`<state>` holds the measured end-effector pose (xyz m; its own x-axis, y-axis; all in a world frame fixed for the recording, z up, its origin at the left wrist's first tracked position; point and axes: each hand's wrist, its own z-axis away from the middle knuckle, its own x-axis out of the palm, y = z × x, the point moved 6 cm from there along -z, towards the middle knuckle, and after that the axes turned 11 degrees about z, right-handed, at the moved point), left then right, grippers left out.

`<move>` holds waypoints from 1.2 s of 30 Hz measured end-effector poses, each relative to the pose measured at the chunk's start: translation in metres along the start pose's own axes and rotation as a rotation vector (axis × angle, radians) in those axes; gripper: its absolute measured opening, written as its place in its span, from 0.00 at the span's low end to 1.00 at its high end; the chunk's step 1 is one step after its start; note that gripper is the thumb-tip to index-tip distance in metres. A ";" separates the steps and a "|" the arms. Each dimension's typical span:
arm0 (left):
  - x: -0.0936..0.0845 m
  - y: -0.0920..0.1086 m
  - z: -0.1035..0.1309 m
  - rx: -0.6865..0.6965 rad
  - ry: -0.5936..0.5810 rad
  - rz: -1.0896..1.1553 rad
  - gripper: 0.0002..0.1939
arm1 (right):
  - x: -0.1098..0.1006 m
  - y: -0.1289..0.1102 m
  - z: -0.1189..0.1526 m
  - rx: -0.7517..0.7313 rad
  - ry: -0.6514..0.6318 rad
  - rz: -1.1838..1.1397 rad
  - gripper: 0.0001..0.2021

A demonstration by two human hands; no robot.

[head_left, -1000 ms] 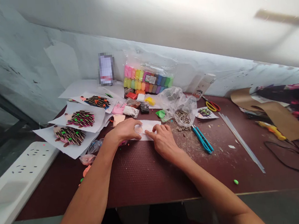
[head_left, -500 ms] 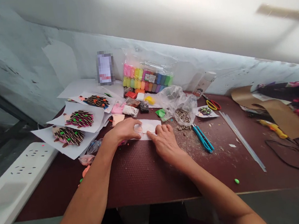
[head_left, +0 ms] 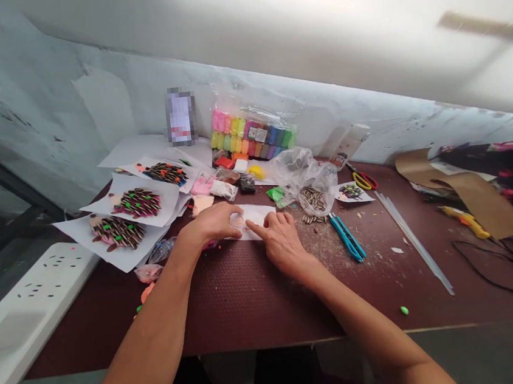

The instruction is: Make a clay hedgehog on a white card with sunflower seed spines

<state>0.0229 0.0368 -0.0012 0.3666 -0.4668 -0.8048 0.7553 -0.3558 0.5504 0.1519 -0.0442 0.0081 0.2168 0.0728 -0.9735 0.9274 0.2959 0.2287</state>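
Note:
A small white sheet of paper (head_left: 262, 212) lies flat on the table between my hands. On its left part is a pale pink patch (head_left: 237, 221), apparently soft clay, partly covered by my fingers. My left hand (head_left: 214, 222) rests over the paper's left end, thumb and forefinger spread apart around the pink patch. My right hand (head_left: 282, 238) comes in from the right, its forefinger stretched out and touching the paper beside the patch, the other fingers loosely bent. Beyond my left hand lies a peach lump of clay (head_left: 203, 205).
Finished seed-covered hedgehog pictures (head_left: 136, 203) lie at the left. Striped sunflower seeds (head_left: 313, 198) sit in a plastic bag at the right, near a teal utility knife (head_left: 347, 238), scissors (head_left: 364, 179) and glue sticks (head_left: 415, 244). A coloured clay pack (head_left: 253, 134) leans against the wall.
My right forefinger has slid slightly left along the paper, nearer the pink patch. My left hand stays in place.

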 end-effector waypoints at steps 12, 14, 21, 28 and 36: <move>0.000 0.002 0.001 -0.005 0.000 -0.004 0.34 | 0.003 -0.007 -0.003 -0.045 0.059 -0.058 0.23; 0.000 0.002 0.001 -0.003 0.001 0.000 0.34 | 0.004 -0.003 -0.004 -0.012 0.075 -0.073 0.23; -0.001 0.002 0.000 0.006 -0.001 0.009 0.33 | 0.006 0.000 -0.009 -0.004 0.062 -0.061 0.22; 0.001 -0.001 -0.002 0.019 0.006 -0.002 0.34 | -0.001 -0.003 -0.004 -0.027 0.079 -0.082 0.21; 0.001 0.001 -0.001 -0.002 -0.010 -0.009 0.36 | 0.001 -0.010 -0.004 -0.064 0.062 -0.087 0.22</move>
<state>0.0243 0.0366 -0.0019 0.3540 -0.4715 -0.8077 0.7598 -0.3586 0.5424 0.1415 -0.0433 0.0049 0.1150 0.1023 -0.9881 0.9201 0.3641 0.1448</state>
